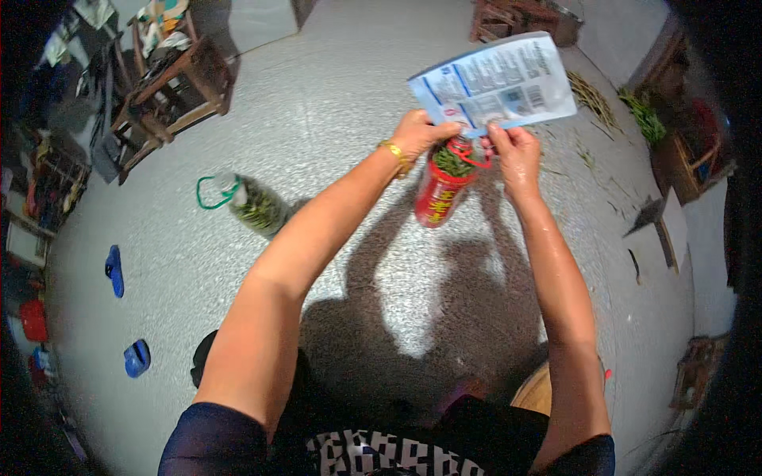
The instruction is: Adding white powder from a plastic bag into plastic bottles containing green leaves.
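A pale blue and white printed packet (500,79) is tilted over the neck of a bottle. My left hand (418,136), a gold bracelet at its wrist, is closed on the packet's lower left corner. On the lower edge further right, my right hand (517,155) pinches the same packet. Below them stands a clear bottle (443,194) with a red label and a red carrying loop, green plant pieces filling its upper part. Its mouth is partly hidden by the packet and my fingers. To the left, another clear bottle (260,208) with a green loop holds similar green pieces.
Two blue slippers (136,358) lie on the grey floor (333,87) at left. A wooden chair (178,91) with cloths stands at the far left. Loose stalks (594,101) and green leaves (643,115) lie at the far right. A round wooden edge (533,390) shows beside my right arm.
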`<state>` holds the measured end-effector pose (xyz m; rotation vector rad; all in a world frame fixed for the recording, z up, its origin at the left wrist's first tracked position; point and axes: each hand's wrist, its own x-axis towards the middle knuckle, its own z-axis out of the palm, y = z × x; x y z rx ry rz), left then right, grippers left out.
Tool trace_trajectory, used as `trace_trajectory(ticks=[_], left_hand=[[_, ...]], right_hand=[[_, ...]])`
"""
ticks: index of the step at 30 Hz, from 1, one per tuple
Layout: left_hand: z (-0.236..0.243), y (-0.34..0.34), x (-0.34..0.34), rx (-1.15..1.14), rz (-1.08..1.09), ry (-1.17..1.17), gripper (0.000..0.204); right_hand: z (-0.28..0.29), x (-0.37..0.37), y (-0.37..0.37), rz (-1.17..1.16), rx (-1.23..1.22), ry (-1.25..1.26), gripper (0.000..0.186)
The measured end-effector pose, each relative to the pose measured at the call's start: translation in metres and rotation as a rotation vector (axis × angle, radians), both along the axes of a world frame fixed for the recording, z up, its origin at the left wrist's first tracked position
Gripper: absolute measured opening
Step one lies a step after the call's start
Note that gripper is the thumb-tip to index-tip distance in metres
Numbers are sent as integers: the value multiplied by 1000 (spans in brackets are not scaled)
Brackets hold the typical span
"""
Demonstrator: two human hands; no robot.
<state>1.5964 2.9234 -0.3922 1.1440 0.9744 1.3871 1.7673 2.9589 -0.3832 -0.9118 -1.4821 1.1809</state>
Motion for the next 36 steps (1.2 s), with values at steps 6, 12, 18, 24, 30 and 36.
trace_trajectory(ticks=[6,12,18,24,30,36], left_hand=[[-10,10,3,7,-23,-89,16],[-14,11,-2,-20,-32,-105,19],[-16,13,-1,7,14,-121,22],[-16,16,1,16,40,49,23],[-15,14,-3,97,65,104,25],[-10,12,-6,58,167,357,26]], right_hand=[[0,1,-5,-54,202,-6,19],[-10,2,-7,-19,136,49,18],[-2,6,-4,136,36,131,18],[19,35,14,42,92,380,41],[69,68,26,10,333,235,46],[89,66,1,22,320,-209,36]])
